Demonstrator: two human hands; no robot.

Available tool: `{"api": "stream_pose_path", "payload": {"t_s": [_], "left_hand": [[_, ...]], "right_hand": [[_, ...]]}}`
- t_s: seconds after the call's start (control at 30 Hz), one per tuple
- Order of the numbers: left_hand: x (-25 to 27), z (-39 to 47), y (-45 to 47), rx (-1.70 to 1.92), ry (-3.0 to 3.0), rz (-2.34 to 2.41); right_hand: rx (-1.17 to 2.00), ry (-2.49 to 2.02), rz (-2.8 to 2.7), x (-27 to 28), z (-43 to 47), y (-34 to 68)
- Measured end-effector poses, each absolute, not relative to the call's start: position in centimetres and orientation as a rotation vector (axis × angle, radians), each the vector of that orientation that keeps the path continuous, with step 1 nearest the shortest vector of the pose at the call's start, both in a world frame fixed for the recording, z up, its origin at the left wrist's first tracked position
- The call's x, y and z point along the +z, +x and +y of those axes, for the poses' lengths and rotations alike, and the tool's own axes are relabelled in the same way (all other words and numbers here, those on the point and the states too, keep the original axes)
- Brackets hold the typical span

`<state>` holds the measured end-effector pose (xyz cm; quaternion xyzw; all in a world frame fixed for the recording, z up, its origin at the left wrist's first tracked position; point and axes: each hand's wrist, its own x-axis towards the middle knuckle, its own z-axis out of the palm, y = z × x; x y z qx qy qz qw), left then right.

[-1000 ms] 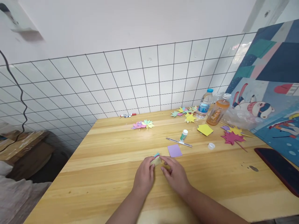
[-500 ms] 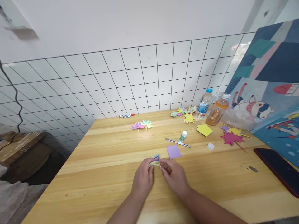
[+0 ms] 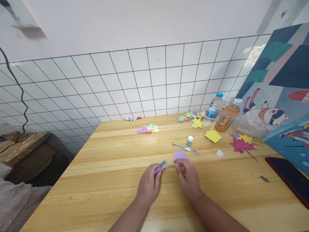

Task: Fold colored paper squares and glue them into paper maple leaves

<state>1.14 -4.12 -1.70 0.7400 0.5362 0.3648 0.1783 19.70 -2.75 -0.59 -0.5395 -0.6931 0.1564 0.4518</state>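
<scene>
My left hand (image 3: 149, 182) is closed on a small stack of folded paper (image 3: 159, 169), purple on the front with blue and red edges showing behind. To its right, my right hand (image 3: 188, 177) pinches the end of a thin, pale piece of paper (image 3: 169, 165), blurred by motion, which stretches between the two hands. Whether that pale piece still touches the stack I cannot tell. A square of purple paper (image 3: 180, 155) lies flat just beyond my right fingers, partly covered by them.
Behind lie a craft knife (image 3: 185, 149), a glue bottle (image 3: 189, 141), a cap (image 3: 219, 153) and yellow paper (image 3: 213, 136). Paper leaves (image 3: 147, 129) sit further back. At right stand a water bottle (image 3: 213, 109) and an orange drink bottle (image 3: 228, 116), near a phone (image 3: 288, 180).
My right hand has moved right, drawing the pale yellow paper away from my left hand. Purple paper now shows in my left fingers. The view has shifted slightly.
</scene>
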Motion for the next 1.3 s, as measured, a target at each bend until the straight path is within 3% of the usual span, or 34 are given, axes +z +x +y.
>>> {"api": "stream_pose_path", "payload": {"t_s": [0.1, 0.23, 0.4, 0.5, 0.83, 1.3], "left_hand": [[-1.9, -4.3, 0.9, 0.998, 2.081, 1.471], [-2.1, -4.3, 0.9, 0.972, 2.101, 1.337], [-2.0, -4.2, 1.1, 1.11, 2.178, 1.421], [-1.5, -4.3, 1.3, 0.96, 2.272, 1.439], [-0.8, -4.3, 1.9, 0.985, 2.291, 1.498], [-1.7, -3.8, 1.7, 1.046, 2.294, 1.445]], "right_hand": [[0.334, -1.473, -1.489, -0.9, -2.1, 21.1], [0.382, -1.435, -1.717, -0.9, -2.1, 20.9], [0.639, -1.264, -1.979, -0.6, -2.5, 19.4], [0.762, -1.138, -2.011, -0.8, -2.6, 19.2], [0.503, -1.32, -2.214, -1.9, -4.1, 18.0], [0.299, -1.346, -2.003, -0.1, -4.7, 18.9]]}}
